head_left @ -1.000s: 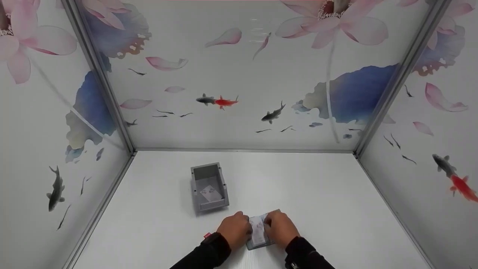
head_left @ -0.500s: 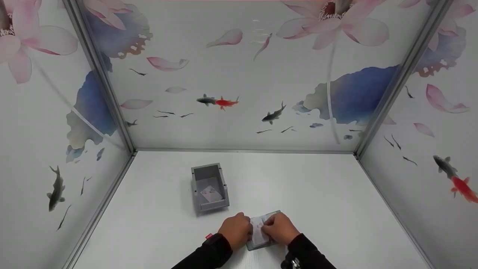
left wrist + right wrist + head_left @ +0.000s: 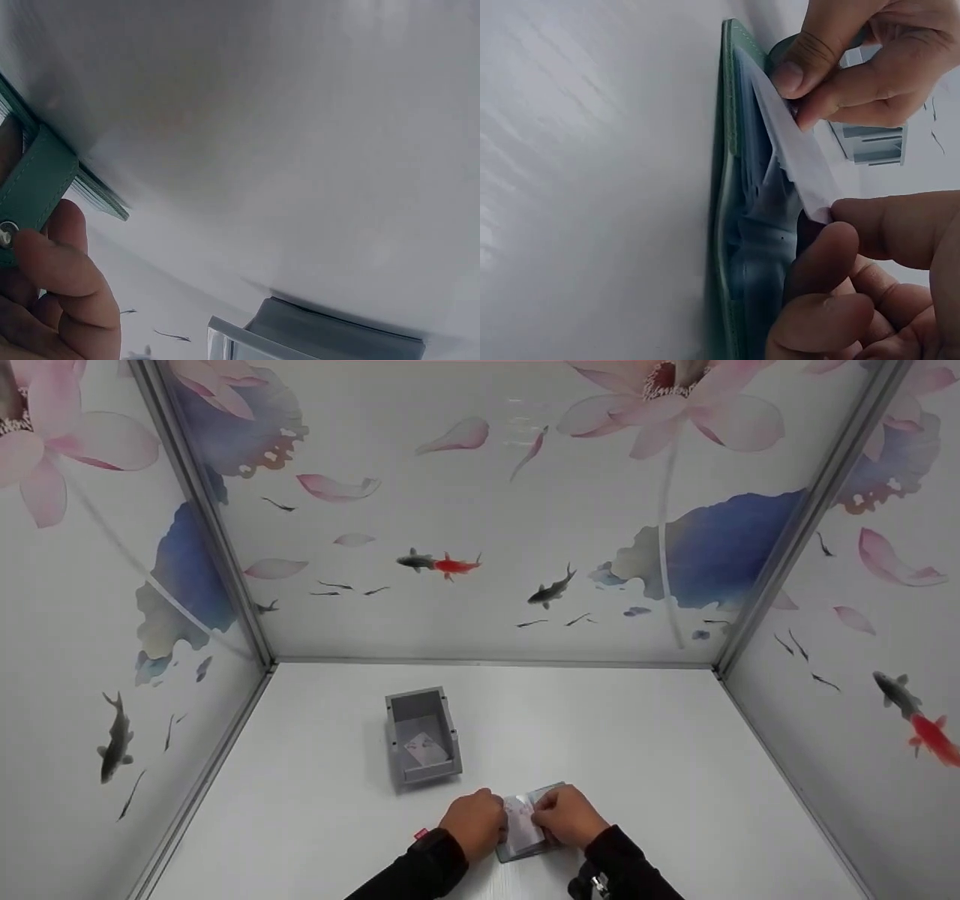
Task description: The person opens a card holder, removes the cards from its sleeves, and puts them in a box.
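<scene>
A green wallet [image 3: 525,840] lies open on the white counter [image 3: 675,780] near its front edge, between the two hands. The left hand [image 3: 474,823] holds the wallet's left side, its fingers curled round the strap with the snap button, as the left wrist view shows [image 3: 34,195]. The right hand [image 3: 568,816] has its grip narrowed to a pinch on a white paper slip [image 3: 799,154], thumb and fingertips closed on its lower end; the slip stands partly out of the wallet's inner pockets. In the right wrist view the left hand's fingers [image 3: 832,67] also pinch the slip's upper end. A small grey open-topped box [image 3: 421,733] stands on the counter behind and to the left of the hands, apart from them, with a pale card lying inside it. Both sleeves are black.
</scene>
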The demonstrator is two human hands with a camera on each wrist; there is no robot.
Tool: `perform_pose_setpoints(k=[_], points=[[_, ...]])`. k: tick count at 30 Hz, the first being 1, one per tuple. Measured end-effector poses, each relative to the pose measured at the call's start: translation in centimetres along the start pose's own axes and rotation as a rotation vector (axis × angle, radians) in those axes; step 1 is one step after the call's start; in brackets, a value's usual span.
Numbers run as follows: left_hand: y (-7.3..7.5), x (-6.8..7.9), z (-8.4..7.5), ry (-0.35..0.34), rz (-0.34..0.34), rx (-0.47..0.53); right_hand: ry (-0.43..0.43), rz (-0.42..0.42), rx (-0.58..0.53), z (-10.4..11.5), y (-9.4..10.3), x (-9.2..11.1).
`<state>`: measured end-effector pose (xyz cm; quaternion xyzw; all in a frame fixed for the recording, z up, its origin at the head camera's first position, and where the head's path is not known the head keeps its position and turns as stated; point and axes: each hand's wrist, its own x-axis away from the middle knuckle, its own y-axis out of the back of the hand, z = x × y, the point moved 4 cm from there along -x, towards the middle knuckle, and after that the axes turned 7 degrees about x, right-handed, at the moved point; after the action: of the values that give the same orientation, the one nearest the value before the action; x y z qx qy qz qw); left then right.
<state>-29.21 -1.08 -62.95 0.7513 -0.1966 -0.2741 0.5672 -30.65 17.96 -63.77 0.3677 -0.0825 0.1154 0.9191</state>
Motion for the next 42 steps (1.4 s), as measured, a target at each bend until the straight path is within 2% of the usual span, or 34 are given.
perform_pose_setpoints(k=[5, 9, 16, 18, 23, 28, 36, 39, 42], points=[[0.1, 0.0, -0.2, 0.013, 0.026, -0.001, 0.032, -0.013, -0.044, 0.0, 1.0, 0.2], [0.3, 0.0, -0.2, 0.027, 0.058, 0.000, 0.021, -0.027, -0.059, 0.0, 1.7, 0.3], [0.4, 0.0, -0.4, 0.011, 0.045, -0.014, -0.015, -0.138, -0.040, 0.3, 3.1, 0.7], [0.4, -0.1, -0.4, 0.022, 0.065, 0.004, -0.016, -0.167, -0.029, 0.5, 3.3, 0.8], [0.9, -0.3, -0.4, 0.043, 0.096, 0.040, -0.006, -0.179, -0.045, 0.6, 3.6, 0.7], [2.3, -0.5, -0.1, 0.055, 0.022, 0.085, 0.024, -0.136, -0.077, 0.6, 3.5, 0.7], [5.5, -1.1, 1.2, 0.130, -0.150, 0.296, 0.172, -0.054, -0.081, 1.4, 3.3, 0.6], [6.1, -1.3, 1.5, 0.157, -0.180, 0.342, 0.192, -0.028, -0.082, 1.6, 3.2, 0.6], [6.4, -1.2, 1.7, 0.195, -0.180, 0.390, 0.220, -0.006, -0.089, 2.0, 3.1, 0.7]])
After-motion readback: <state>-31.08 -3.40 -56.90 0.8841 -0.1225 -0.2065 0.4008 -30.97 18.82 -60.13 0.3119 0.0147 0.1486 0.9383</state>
